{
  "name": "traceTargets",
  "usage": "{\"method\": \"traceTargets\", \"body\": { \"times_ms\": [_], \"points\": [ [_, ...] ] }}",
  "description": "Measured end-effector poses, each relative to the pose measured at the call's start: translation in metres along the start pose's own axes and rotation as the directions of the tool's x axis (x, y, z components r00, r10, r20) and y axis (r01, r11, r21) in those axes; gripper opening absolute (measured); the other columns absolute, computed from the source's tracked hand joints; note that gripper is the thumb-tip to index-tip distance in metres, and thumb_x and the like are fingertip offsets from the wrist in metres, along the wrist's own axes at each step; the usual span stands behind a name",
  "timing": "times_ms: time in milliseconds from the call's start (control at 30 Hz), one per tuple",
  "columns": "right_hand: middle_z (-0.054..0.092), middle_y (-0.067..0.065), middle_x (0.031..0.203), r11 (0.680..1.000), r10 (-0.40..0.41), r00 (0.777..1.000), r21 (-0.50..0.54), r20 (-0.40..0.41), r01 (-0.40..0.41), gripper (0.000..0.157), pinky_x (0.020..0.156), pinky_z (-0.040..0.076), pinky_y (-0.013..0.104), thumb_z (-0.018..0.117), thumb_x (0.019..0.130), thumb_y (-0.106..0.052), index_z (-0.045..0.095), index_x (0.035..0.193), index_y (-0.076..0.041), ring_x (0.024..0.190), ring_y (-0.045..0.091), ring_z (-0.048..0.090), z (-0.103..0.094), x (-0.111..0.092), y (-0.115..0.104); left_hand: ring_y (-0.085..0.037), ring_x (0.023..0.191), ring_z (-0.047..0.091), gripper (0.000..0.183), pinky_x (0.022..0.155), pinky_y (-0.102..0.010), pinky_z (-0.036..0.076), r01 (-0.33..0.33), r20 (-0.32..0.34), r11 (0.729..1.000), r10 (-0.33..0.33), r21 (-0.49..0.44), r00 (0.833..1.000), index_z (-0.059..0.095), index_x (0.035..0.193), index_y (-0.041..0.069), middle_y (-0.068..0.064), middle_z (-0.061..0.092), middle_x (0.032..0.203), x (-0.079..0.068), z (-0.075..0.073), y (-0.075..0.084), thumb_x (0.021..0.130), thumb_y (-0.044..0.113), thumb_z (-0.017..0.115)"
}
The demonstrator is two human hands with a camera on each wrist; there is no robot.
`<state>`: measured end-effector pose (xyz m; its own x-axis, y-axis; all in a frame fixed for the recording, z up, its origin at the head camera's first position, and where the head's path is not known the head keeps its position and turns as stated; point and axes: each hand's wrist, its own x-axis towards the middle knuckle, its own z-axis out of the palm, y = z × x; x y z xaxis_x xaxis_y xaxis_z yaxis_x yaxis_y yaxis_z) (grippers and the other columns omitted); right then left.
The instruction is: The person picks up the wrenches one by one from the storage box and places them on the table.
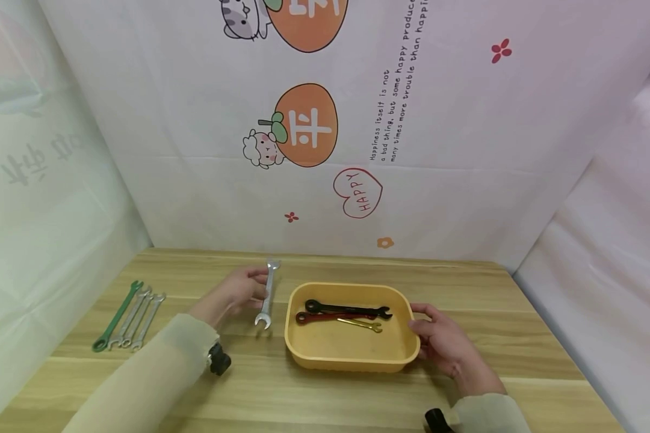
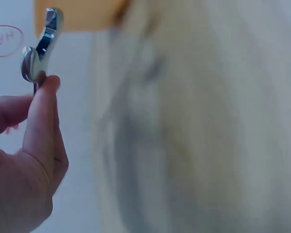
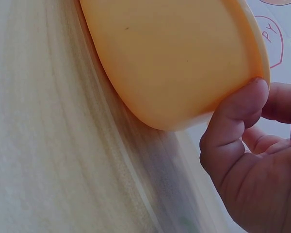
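My left hand (image 1: pixel 245 290) pinches a silver open-end wrench (image 1: pixel 268 294) between thumb and fingers, left of the yellow tray (image 1: pixel 352 364). In the left wrist view the shiny jaw end of the wrench (image 2: pixel 44 43) sticks up past the fingertips. My right hand (image 1: pixel 443 338) grips the tray's right rim, thumb over the edge and fingers outside, as the right wrist view shows the hand (image 3: pixel 252 145) too. Inside the tray lie a black wrench (image 1: pixel 346 309), a dark red wrench (image 1: pixel 325 316) partly beneath it, and a small gold wrench (image 1: pixel 360 325).
On the table's left side, a green wrench (image 1: pixel 116 319) lies beside several silver wrenches (image 1: pixel 141 319), roughly side by side. The wooden table (image 1: pixel 314 397) ends at a white printed sheet (image 1: pixel 206 204) at the back, with pale cloth on both sides.
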<state>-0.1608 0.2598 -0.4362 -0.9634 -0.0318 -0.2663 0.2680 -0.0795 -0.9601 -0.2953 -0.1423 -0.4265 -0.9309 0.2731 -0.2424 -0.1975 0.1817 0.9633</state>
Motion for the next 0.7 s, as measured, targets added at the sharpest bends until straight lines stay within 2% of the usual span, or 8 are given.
{"method": "traceTargets", "body": {
  "times_ms": [267, 533, 700],
  "points": [
    [0.065, 0.017, 0.099, 1.0, 0.003, 1.0, 0.001, 0.003, -0.003, 0.046, 0.054, 0.047, 0.028, 0.05, 0.102, -0.004, 0.035, 0.145, 0.0, 0.07, 0.02, 0.06, 0.0, 0.0, -0.001, -0.026, 0.09, 0.062, 0.069, 0.064, -0.035, 0.058, 0.098, -0.1, 0.988, -0.087, 0.117, 0.991, 0.042, 0.145, -0.007, -0.026, 0.053, 0.134, -0.016, -0.023, -0.028, 0.079, -0.02, 0.059],
    [0.065, 0.016, 0.098, 1.0, 0.004, 1.0, -0.005, -0.006, -0.004, 0.046, 0.055, 0.048, 0.028, 0.052, 0.101, -0.005, 0.035, 0.144, 0.0, 0.07, 0.02, 0.062, 0.0, 0.0, -0.002, -0.029, 0.093, 0.062, 0.064, 0.069, -0.038, 0.059, 0.096, -0.126, 0.976, -0.072, 0.195, 0.989, 0.042, 0.142, -0.012, -0.029, 0.054, 0.128, -0.025, -0.026, -0.026, 0.08, -0.02, 0.057],
    [0.066, 0.017, 0.1, 1.0, 0.004, 1.0, -0.002, -0.002, -0.004, 0.047, 0.056, 0.049, 0.029, 0.052, 0.102, -0.006, 0.035, 0.145, -0.001, 0.072, 0.021, 0.063, 0.0, 0.0, -0.001, -0.028, 0.091, 0.063, 0.059, 0.068, -0.036, 0.059, 0.1, -0.165, 0.961, -0.059, 0.257, 0.985, 0.047, 0.138, -0.012, -0.024, 0.059, 0.116, -0.028, -0.024, -0.024, 0.08, -0.019, 0.059]
  ]
}}
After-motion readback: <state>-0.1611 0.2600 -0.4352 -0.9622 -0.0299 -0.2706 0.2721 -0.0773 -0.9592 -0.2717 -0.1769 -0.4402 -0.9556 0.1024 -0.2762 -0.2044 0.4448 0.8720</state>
